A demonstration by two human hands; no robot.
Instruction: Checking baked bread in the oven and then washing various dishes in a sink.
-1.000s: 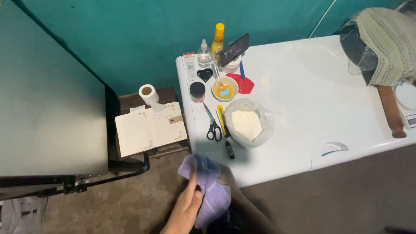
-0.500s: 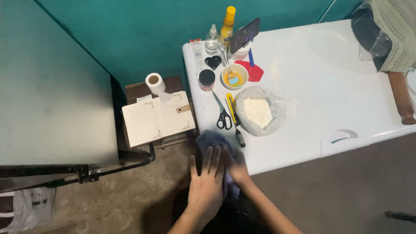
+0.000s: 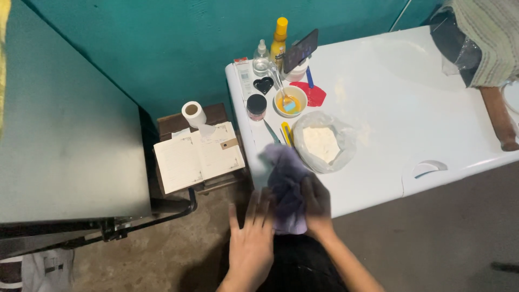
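Observation:
A crumpled lilac cloth hangs between my two hands at the near edge of the white table. My right hand grips the cloth from the right. My left hand lies flat against the cloth's left side, fingers spread and blurred. Just beyond the cloth sits a clear plastic bag of white flour, with a yellow utility knife and scissors partly hidden behind the cloth.
A bowl of yellow liquid with a spatula, a dark jar, bottles, a propped phone and a red mat stand at the table's far left. An open notebook and paper roll rest on a low stool. A rolling pin lies at right.
The view has shifted so the table sits further right. My hands have come up with the cloth to the table edge, and my left hand has flattened against it.

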